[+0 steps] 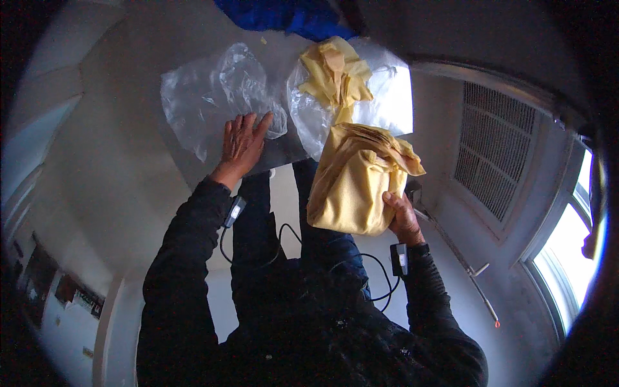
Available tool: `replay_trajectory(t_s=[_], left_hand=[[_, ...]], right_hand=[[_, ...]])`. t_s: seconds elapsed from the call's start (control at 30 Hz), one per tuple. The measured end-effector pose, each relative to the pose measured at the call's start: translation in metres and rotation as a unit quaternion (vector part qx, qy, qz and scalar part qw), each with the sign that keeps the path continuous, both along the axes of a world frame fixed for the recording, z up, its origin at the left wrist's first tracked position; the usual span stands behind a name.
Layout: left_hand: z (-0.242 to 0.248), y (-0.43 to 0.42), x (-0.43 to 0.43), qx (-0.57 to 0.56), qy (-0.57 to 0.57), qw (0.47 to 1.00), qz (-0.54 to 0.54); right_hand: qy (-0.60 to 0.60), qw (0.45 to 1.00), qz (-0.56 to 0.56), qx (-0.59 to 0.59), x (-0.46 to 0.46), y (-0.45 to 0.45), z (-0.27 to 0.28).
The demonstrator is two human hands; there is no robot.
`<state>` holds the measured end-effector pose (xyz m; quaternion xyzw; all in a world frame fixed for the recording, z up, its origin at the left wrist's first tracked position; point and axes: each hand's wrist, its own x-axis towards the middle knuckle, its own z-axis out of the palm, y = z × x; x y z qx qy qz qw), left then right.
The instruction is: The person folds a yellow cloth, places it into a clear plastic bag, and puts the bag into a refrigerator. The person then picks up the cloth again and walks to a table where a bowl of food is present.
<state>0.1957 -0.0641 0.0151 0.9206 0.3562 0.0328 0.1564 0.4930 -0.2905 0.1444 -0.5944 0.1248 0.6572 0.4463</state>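
My right hand [404, 217] grips the lower right side of a folded bundle of yellow cloth [355, 193], thumb on its front. The bundle is held over my lap, and its many-layered upper edge flops to the right. Beyond it, a crumpled heap of similar yellow cloth [336, 72] lies on clear plastic [309, 116]; a strip of cloth reaches down toward the bundle. My left hand [242, 142] rests palm down with fingers apart at the near edge of a crumpled clear plastic bag [242, 82]. Whether its fingertips press on the plastic or the surface, I cannot tell.
A dark flat work surface [285, 152] lies under the plastic. Blue material [290, 19] is at the far edge. Cabled devices are strapped to both my wrists. To the right are a pipe [459, 263], a wall grille [495, 150] and a bright window [563, 261].
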Motion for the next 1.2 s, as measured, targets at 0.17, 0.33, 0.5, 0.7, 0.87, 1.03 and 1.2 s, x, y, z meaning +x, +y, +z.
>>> replay_trajectory(t_s=[0.17, 0.33, 0.5, 0.7, 0.87, 1.03, 1.2], left_hand=[[-0.016, 0.033, 0.033, -0.057, 0.078, 0.995, 0.032], [0.007, 0.089, 0.059, -0.09, -0.005, 0.97, 0.227], [0.072, 0.123, 0.064, -0.072, -0.08, 0.977, 0.183], [0.123, 0.126, 0.063, -0.165, -0.07, 0.95, 0.255], [0.147, 0.11, 0.066, -0.198, -0.133, 0.935, 0.264], [0.164, 0.102, 0.053, -0.16, -0.124, 0.949, 0.241], [0.179, 0.106, 0.015, -0.159, -0.136, 0.946, 0.248]], right_hand=[[0.003, 1.0, 0.018, 0.01, 0.004, 0.003, 0.002], [0.025, 0.998, 0.047, 0.016, 0.005, 0.017, 0.007], [0.025, 0.989, 0.083, 0.123, -0.009, 0.05, 0.02], [-0.007, 0.983, 0.106, 0.149, -0.028, 0.102, 0.014], [-0.05, 0.975, 0.077, 0.204, -0.054, 0.134, -0.013], [-0.122, 0.966, 0.043, 0.222, -0.065, 0.149, -0.018], [-0.165, 0.951, 0.076, 0.252, -0.054, 0.162, 0.005]])
